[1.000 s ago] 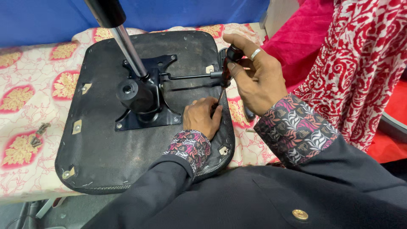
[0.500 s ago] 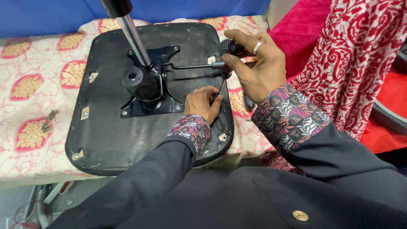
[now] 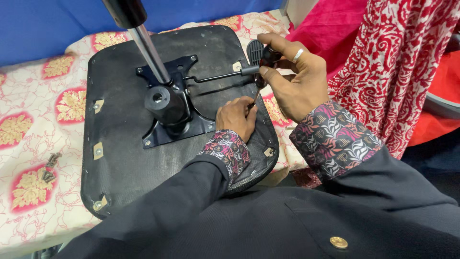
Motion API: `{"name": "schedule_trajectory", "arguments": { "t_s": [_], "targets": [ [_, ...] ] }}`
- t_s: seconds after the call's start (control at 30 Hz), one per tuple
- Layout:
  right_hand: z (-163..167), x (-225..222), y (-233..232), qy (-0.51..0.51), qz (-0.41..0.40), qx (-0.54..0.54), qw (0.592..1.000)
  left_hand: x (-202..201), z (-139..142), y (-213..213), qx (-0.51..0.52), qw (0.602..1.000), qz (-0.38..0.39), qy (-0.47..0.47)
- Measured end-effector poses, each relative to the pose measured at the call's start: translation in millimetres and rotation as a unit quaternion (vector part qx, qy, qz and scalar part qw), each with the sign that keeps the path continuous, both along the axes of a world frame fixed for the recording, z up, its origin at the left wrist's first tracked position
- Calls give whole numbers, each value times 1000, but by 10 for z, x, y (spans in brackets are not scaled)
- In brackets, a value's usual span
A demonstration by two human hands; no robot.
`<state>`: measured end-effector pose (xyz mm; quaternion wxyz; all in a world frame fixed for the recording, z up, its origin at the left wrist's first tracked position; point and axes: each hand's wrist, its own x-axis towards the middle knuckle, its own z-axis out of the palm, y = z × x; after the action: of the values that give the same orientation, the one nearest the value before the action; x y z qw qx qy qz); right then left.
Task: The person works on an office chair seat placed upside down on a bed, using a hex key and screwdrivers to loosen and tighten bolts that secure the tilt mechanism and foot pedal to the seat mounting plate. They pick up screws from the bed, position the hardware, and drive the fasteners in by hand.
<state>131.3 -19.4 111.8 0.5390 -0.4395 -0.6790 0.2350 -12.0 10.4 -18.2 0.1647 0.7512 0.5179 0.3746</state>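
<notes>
An upturned black chair seat (image 3: 120, 144) lies on a cloth-covered table, its black metal mechanism plate (image 3: 167, 129) bolted at the middle. A chrome gas cylinder (image 3: 148, 45) rises from the plate, and a lever with a black paddle (image 3: 254, 50) points right. My right hand (image 3: 292, 81) grips the black handle of a screwdriver (image 3: 268, 56) held nearly upright. My left hand (image 3: 235, 117) rests on the seat and pinches the screwdriver's thin shaft near its tip, at the plate's right corner. The tip itself is hidden by my fingers.
The table carries a white cloth with red and gold flowers (image 3: 33, 144). Several dark loose screws (image 3: 50, 165) lie on it to the left of the seat. Red patterned fabric (image 3: 397, 62) hangs at the right, and a blue wall (image 3: 48, 29) stands behind.
The view has shifted slightly. My right hand has turned a little on the screwdriver handle; my left hand stays at the shaft by the plate's corner.
</notes>
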Motion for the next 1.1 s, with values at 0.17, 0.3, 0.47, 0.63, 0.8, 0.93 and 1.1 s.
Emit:
{"name": "schedule_trajectory", "arguments": {
  "t_s": [0.17, 0.3, 0.47, 0.63, 0.8, 0.93, 1.1],
  "targets": [
    [10, 54, 81, 29, 19, -33, 999, 6, -5, -7, -2, 1000, -3, 7],
    [58, 101, 132, 41, 31, -67, 996, -53, 7, 2, -26, 999, -27, -13],
    [95, 107, 136, -5, 26, -58, 998, -152, 61, 19, -82, 994, -65, -14],
    [72, 68, 54, -20, 41, -30, 999, -129, 30, 19, -74, 996, -50, -12],
    [43, 17, 32, -6, 68, -31, 997, -97, -41, 23, -42, 999, -27, -21],
    [23, 33, 78, -14, 83, -3, 996, -91, -27, -2, -26, 999, -20, -20],
    [25, 132, 161, -3, 79, -31, 996, -59, 27, -46, -20, 999, 2, -24]
  ]
}}
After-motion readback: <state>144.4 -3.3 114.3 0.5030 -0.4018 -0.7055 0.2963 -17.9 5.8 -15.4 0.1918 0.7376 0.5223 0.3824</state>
